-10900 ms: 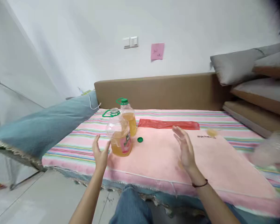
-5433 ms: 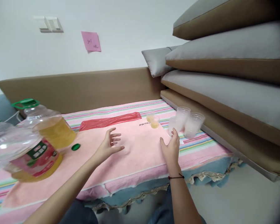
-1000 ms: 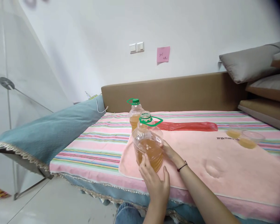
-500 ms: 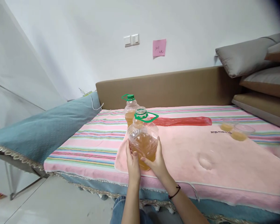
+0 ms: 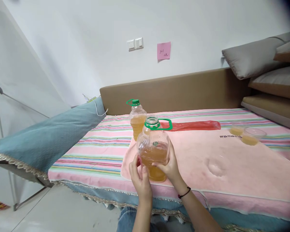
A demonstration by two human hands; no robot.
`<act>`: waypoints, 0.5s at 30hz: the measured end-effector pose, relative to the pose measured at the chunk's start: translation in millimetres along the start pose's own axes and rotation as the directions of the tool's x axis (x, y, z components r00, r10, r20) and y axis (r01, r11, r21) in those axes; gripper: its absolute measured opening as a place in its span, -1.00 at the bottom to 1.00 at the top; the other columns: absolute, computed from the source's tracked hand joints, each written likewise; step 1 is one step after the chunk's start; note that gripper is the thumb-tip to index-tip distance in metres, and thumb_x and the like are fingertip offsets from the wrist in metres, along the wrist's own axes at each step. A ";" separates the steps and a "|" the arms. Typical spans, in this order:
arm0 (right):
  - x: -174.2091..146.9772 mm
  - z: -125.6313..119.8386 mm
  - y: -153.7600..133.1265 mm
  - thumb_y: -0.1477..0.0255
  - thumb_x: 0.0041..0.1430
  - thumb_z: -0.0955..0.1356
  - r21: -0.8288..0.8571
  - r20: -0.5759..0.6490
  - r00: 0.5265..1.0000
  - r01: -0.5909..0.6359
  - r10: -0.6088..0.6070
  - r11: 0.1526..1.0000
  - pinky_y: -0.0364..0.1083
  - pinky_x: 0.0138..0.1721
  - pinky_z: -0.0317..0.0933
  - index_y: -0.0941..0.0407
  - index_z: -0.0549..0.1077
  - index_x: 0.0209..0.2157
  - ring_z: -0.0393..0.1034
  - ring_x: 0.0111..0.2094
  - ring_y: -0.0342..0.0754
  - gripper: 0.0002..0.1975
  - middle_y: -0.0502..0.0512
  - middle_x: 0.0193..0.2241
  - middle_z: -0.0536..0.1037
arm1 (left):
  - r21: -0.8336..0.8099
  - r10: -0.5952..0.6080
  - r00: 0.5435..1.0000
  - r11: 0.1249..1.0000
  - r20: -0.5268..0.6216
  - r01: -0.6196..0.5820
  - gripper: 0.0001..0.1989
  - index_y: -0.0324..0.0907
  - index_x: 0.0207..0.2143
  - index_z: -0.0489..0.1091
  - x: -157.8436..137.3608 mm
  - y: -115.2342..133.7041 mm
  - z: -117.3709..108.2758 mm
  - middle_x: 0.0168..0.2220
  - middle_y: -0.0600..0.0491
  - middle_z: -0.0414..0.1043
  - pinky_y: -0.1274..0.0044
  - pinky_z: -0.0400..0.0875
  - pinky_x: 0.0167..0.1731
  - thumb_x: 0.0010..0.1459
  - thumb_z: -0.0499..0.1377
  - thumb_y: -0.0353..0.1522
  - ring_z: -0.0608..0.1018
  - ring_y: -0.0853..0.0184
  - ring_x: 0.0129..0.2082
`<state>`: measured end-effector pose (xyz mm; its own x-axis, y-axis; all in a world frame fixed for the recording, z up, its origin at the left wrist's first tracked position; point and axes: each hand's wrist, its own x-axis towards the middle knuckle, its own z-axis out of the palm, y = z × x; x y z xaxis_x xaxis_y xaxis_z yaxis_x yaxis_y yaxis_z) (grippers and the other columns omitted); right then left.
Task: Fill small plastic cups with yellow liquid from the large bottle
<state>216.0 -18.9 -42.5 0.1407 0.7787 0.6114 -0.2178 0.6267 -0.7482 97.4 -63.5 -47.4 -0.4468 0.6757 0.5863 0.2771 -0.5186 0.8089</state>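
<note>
A clear plastic jug (image 5: 154, 153) stands near the front edge of the pink-covered seat. Amber liquid fills its lower part; its mouth is uncapped and a green carrying handle (image 5: 166, 124) sticks out to the right from its neck. My left hand (image 5: 140, 178) presses on the jug's lower left side with bent fingers. On the other side, my right hand (image 5: 170, 167) wraps round it, thumb across the front, some fingers hidden behind. Just behind stands a similar jug (image 5: 137, 121) of amber liquid, with its green cap (image 5: 135, 102) on.
A flat red plastic strip (image 5: 193, 125) lies behind a pink towel (image 5: 193, 167). Two clear bowls of yellowish liquid, the nearer bowl (image 5: 252, 137) among them, sit at the right. Grey cushions (image 5: 258, 56) are stacked at the far right; a blue-covered armrest (image 5: 50, 125) bounds the left.
The uncapped jug has turned between my hands, so its green handle points more squarely right. My left hand's fingers have shifted on its side. The view has moved slightly.
</note>
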 end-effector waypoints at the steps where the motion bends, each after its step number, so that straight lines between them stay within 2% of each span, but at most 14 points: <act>1: 0.9 -1.4 -1.8 0.16 -0.09 0.61 0.026 0.002 1.000 0.003 -0.003 1.000 0.17 0.19 0.15 0.08 -0.09 0.38 0.26 0.13 0.20 0.18 0.28 0.12 0.31 | 0.022 0.029 1.000 0.999 0.000 -0.029 -0.59 -0.10 0.09 0.37 2.6 2.1 -1.2 0.08 -0.08 0.41 0.35 0.36 0.05 0.24 0.11 -0.15 0.44 0.18 0.07; 5: -0.1 -9.5 -10.7 0.18 -0.09 0.62 0.105 -0.019 1.000 0.021 -0.020 0.994 0.13 0.18 0.18 0.05 0.00 0.36 0.27 0.13 0.19 0.11 0.24 0.09 0.35 | 0.053 0.060 0.994 0.997 0.091 -0.065 -0.66 -0.11 -0.06 0.48 19.4 5.5 -5.8 0.00 -0.08 0.48 0.32 0.38 0.05 0.19 0.19 -0.15 0.50 0.17 0.00; 6: -2.0 -12.3 -13.9 0.20 -0.08 0.62 0.120 -0.027 1.000 0.019 -0.016 0.993 0.13 0.18 0.17 0.03 0.02 0.35 0.26 0.14 0.18 0.09 0.22 0.10 0.36 | 0.022 0.041 0.990 0.999 0.136 -0.044 -0.59 -0.12 -0.03 0.47 23.9 4.0 -6.2 0.03 -0.10 0.47 0.29 0.37 0.07 0.15 0.21 -0.10 0.49 0.14 0.03; 8: -7.8 -18.6 -21.6 0.22 -0.05 0.61 0.157 -0.036 0.999 0.007 -0.002 0.988 0.14 0.19 0.17 -0.03 0.07 0.33 0.26 0.15 0.17 0.02 0.19 0.11 0.36 | -0.074 -0.006 0.967 0.997 0.256 0.025 -0.33 -0.13 0.11 0.39 30.9 0.2 -5.8 0.17 -0.16 0.38 0.21 0.31 0.15 0.03 0.25 0.05 0.44 0.04 0.14; 11: -20.5 -27.8 -35.9 0.18 -0.02 0.59 0.236 -0.016 0.999 -0.037 0.042 0.971 0.17 0.13 0.24 -0.10 0.14 0.28 0.30 0.12 0.19 -0.09 0.16 0.09 0.40 | -0.185 -0.012 0.891 0.977 0.453 0.107 0.11 -0.10 0.28 0.20 35.0 4.2 -2.6 0.34 -0.19 0.15 0.17 0.14 0.29 -0.27 0.26 0.25 0.23 -0.07 0.32; 13: -30.2 -32.1 -46.4 0.13 -0.02 0.59 0.298 -0.001 0.996 -0.087 0.092 0.951 0.19 0.10 0.28 -0.11 0.12 0.29 0.34 0.09 0.22 -0.07 0.16 0.08 0.42 | -0.207 0.031 0.830 0.973 0.557 0.103 0.22 -0.09 0.31 0.17 33.8 18.6 -0.6 0.38 -0.18 0.07 0.18 0.07 0.32 -0.37 0.23 0.31 0.11 -0.10 0.37; 15: -39.3 -34.4 -56.6 0.10 -0.04 0.59 0.354 0.000 0.991 -0.128 0.137 0.926 0.19 0.09 0.30 -0.11 0.04 0.33 0.36 0.08 0.23 0.02 0.17 0.09 0.41 | -0.211 0.075 0.781 0.975 0.621 0.073 0.22 -0.10 0.32 0.14 30.6 39.5 0.1 0.39 -0.17 0.04 0.18 0.07 0.32 -0.34 0.22 0.31 0.08 -0.11 0.38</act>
<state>256.0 -84.1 -33.1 0.1097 0.8572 0.5032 -0.5620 0.4711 -0.6799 94.7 -63.3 2.5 0.2000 0.8134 0.5462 0.0579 -0.5663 0.8222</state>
